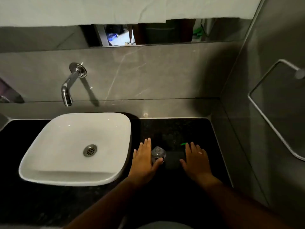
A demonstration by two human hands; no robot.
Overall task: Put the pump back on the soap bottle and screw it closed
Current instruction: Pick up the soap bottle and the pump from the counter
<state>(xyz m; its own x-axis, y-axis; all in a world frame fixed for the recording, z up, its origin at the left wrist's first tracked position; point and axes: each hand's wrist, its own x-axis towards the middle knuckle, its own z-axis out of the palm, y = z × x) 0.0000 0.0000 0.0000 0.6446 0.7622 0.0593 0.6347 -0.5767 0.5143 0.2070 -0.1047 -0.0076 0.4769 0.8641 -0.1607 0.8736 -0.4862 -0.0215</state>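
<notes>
A small clear soap bottle (158, 153) stands upright on the black countertop (173, 129), seen from above with its neck open. My left hand (144, 160) lies flat just left of it, fingers apart, the thumb touching the bottle's near side. My right hand (196, 160), with a ring on one finger, rests flat and open to the right of the bottle, apart from it. A green piece (184, 143), possibly part of the pump, pokes out beyond the right fingertips; the rest of it is lost in the dark.
A white square basin (49, 146) sits left of my hands, with a chrome wall tap (70, 85) above it. A grey wall closes the counter on the right and carries a metal towel rail (270, 123). A mirror strip runs along the back wall.
</notes>
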